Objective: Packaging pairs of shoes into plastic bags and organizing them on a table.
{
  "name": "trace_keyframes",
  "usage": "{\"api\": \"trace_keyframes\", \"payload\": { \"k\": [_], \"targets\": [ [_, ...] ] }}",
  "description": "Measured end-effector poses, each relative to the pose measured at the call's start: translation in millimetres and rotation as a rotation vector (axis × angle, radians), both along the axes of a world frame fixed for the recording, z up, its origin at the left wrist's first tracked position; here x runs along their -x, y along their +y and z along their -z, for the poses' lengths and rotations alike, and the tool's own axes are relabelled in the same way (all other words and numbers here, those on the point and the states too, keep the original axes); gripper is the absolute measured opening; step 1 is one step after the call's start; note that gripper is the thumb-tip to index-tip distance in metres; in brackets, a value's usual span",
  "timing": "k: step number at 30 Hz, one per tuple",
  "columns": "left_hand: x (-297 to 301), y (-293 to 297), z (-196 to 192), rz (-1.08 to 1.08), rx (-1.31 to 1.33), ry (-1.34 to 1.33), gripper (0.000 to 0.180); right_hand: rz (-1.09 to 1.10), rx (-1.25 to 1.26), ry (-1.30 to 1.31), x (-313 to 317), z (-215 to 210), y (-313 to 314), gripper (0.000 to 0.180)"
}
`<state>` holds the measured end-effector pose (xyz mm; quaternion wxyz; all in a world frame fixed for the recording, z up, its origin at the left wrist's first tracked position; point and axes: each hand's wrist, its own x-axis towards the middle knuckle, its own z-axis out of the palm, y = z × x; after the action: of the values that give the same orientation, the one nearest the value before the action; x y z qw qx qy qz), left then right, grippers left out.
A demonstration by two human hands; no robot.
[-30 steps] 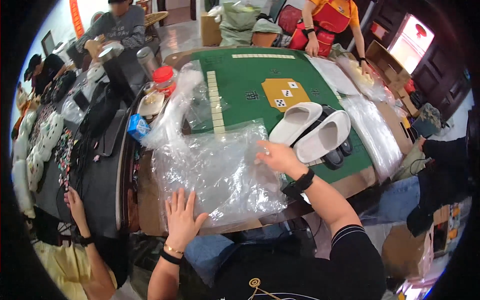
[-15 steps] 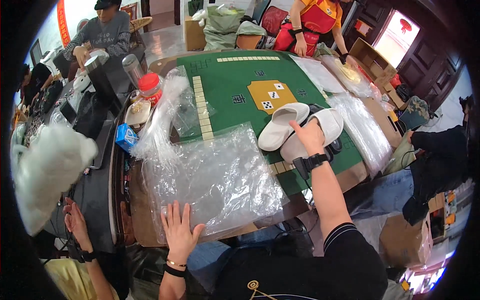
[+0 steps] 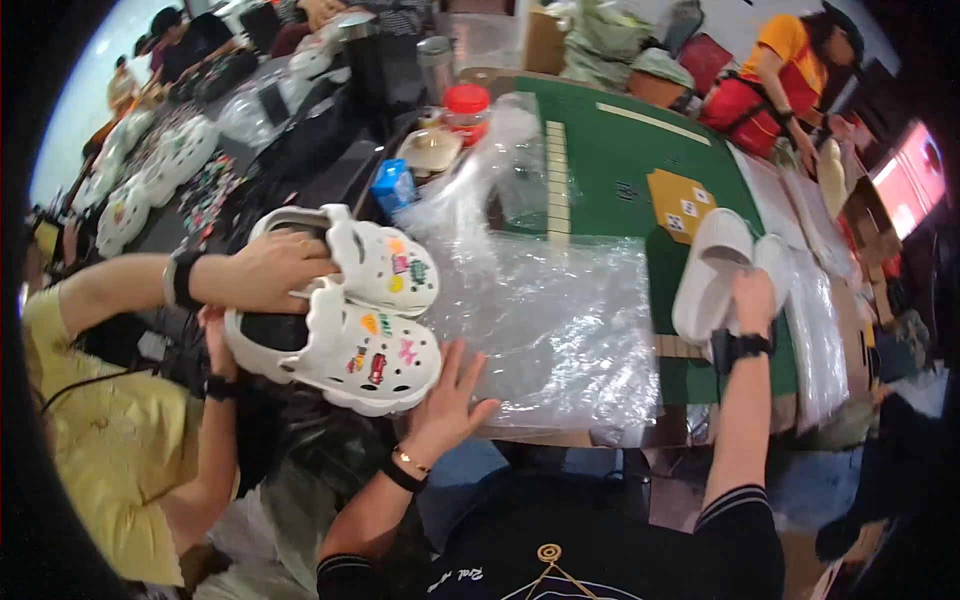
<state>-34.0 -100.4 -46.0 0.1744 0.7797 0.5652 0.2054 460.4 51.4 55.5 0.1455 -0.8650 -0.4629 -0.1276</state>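
Co-worker hands (image 3: 265, 272) at far left hold a pair of white decorated clogs (image 3: 345, 320) over the bench (image 3: 610, 165) edge. Left hand (image 3: 447, 395) — fingers spread open — touches the lower clog and the clear plastic bag (image 3: 560, 330). Right hand (image 3: 752, 300), fingers closed, grips plain white slippers (image 3: 715, 270) — resting on the green surface.

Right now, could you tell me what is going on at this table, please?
The person's right hand rests on a pair of plain white slippers on the green table. Their left hand lies spread at the edge of a clear plastic bag, touching a pair of white clogs with colourful charms. A co-worker in a yellow shirt holds those clogs out from the left.
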Motion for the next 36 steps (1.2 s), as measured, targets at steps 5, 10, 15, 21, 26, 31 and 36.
{"api": "trace_keyframes", "payload": {
  "k": [5,10,15,21,26,31,36],
  "targets": [
    [5.1,-3.4,6.5,0.009,-0.037,0.046,0.069,-0.102,-0.076,0.015,13.7,-41.3,-11.2,0.046],
    [2.5,-4.8,0.5,0.023,-0.086,0.029,0.070,-0.002,0.001,-0.116,-26.9,-23.3,-14.9,0.051],
    [3.2,-19.9,-6.0,0.092,-0.203,0.017,0.058,0.044,0.093,-0.045,-40.1,24.8,-26.0,0.056],
    [32.0,-39.9,-85.4,0.177,-0.477,-0.108,0.031,-0.047,0.085,-0.086,-13.2,-7.9,-43.6,0.044],
    [99.5,-41.5,-158.7,-0.339,-0.601,0.167,0.044,-0.525,-0.050,0.315,56.3,-14.4,-59.3,0.021],
    [155.2,0.3,-194.0,-0.234,-0.325,0.237,0.062,-0.791,0.174,0.419,125.6,16.5,-76.8,0.044],
    [167.5,34.0,-205.1,-0.163,-0.065,0.423,0.074,-0.965,0.407,0.449,134.9,49.3,-84.8,0.058]
  ]
}}
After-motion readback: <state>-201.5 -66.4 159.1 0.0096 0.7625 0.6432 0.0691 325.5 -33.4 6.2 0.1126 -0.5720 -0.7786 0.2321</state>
